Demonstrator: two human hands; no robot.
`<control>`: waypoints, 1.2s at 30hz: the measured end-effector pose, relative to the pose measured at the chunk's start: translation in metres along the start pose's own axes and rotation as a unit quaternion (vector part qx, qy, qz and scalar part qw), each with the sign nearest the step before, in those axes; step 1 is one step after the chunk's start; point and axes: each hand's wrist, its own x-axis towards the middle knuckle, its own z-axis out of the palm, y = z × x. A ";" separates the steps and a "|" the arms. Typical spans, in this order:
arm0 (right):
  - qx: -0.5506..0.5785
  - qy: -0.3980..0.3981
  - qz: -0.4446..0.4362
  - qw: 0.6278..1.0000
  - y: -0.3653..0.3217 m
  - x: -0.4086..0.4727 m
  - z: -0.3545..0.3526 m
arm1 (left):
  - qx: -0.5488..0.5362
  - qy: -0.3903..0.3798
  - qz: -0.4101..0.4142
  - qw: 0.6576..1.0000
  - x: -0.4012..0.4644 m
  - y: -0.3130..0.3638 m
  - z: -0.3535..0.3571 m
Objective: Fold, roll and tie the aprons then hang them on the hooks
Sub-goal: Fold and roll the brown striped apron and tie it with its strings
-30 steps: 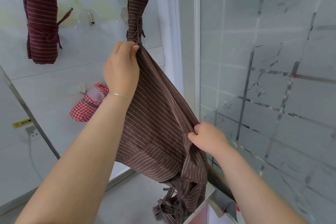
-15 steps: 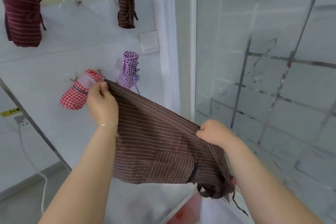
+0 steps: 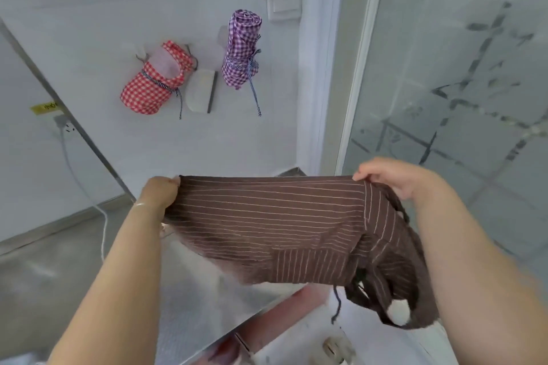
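The metal surface lay below the hands. Above it, the brown striped apron was held stretched level between both hands, its ties hanging in a bunch at the right; half a second earlier its top edge had sloped down to the right. The left hand had its grip closed on the left corner, and the right hand pinched the right corner. On the wall behind hung a rolled red checked apron and a rolled purple checked apron, well apart from the hands.
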 end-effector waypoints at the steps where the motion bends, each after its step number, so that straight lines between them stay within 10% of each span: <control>1: -0.041 -0.012 0.012 0.999 -0.008 0.004 -0.002 | 0.013 -0.033 -0.033 0.999 0.004 -0.010 0.000; 9: -0.527 0.043 0.073 0.845 0.032 0.111 0.062 | 0.046 -0.082 -0.111 0.989 0.026 -0.083 0.005; 21: -0.552 0.144 0.047 0.820 0.118 0.197 0.157 | 0.059 0.113 -0.127 0.984 0.046 -0.213 0.031; 36: -0.382 0.136 0.029 0.914 0.129 0.256 0.245 | -0.181 0.157 -0.358 0.903 0.119 -0.254 0.048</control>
